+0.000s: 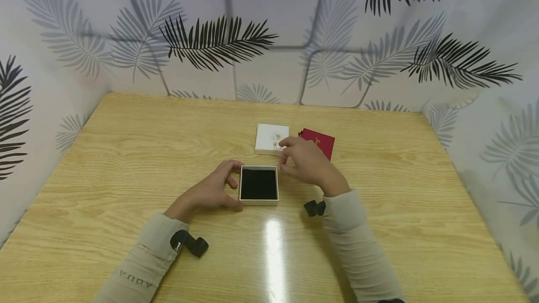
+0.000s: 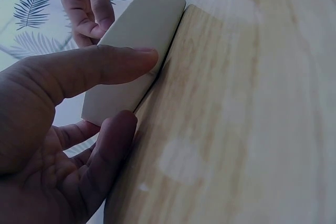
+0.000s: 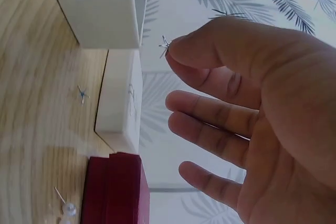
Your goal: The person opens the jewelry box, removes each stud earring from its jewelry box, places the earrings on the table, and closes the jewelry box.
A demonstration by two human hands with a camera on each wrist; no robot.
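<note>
An open white box [image 1: 259, 202] with a black lining [image 1: 258, 184] sits on the table. My left hand [image 1: 212, 189] holds its left side, thumb along the near wall and fingers round the far corner. In the left wrist view the thumb lies across the white wall. Just right of the box, my right hand [image 1: 307, 160] pinches a small silver star-shaped stud [image 3: 165, 46] between thumb and index finger, the other fingers extended. Another star-shaped stud [image 3: 82, 94] lies on the wood, and farther along is a stud with a round white bead [image 3: 69, 209].
Behind the box stands a white lid [image 1: 267, 137] with a flower print. Partly behind my right hand is a red box [image 1: 322, 141] with gold marks and a dark ribbon. The wooden table [image 1: 134, 153] meets a leaf-patterned wall [image 1: 269, 74] at the back.
</note>
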